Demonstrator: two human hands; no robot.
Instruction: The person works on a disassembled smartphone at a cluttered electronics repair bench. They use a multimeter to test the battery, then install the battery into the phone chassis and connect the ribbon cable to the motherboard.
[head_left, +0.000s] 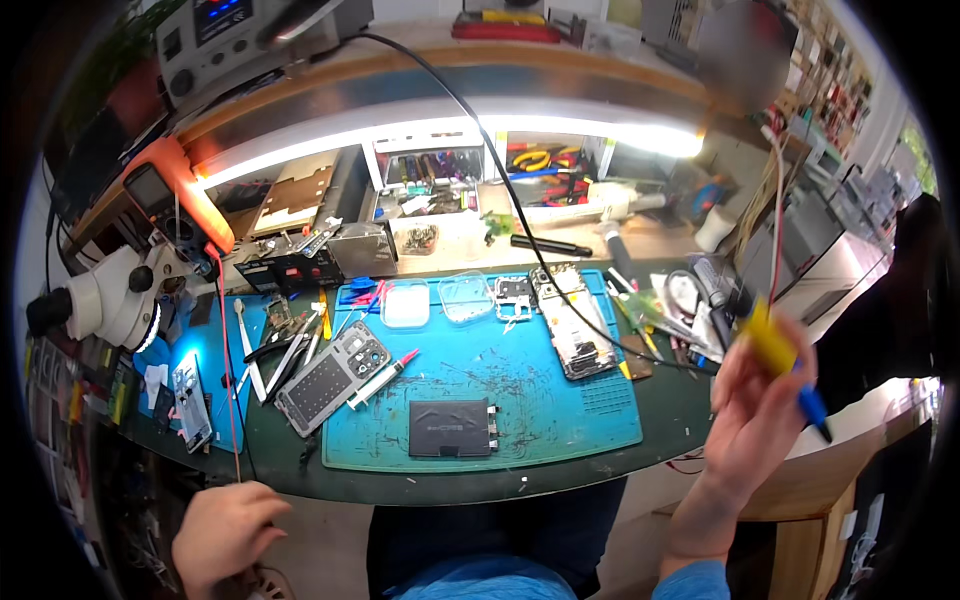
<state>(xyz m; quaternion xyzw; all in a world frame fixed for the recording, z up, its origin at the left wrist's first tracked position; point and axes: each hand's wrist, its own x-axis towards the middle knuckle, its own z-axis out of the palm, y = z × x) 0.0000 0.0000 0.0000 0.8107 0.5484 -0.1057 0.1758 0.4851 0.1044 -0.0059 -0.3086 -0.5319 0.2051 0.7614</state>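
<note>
I have the right hand (755,400) raised beyond the right edge of the blue mat (550,430), its thumb and fingers clamped on a yellow and blue tool (772,345) that is blurred in my feed; the tool lies slanted across the fingers, its yellow part uppermost and its blue end pointing down and to the right. I see the left hand (225,530) low at the near left, by the front edge of the bench (350,487), fingers curled in; a red lead (229,380) from the orange multimeter (200,195) runs down to it, and I cannot tell whether those fingers close on it. Between the two hands, well apart from both, a dark battery (450,428) lies flat near the front of the mat. Nearer the right hand, towards the mat's far right corner, I see an opened phone (578,335); over on the left, a grey phone housing (330,385) lies slanted across the mat's edge, with a syringe (385,379) just beside it
</note>
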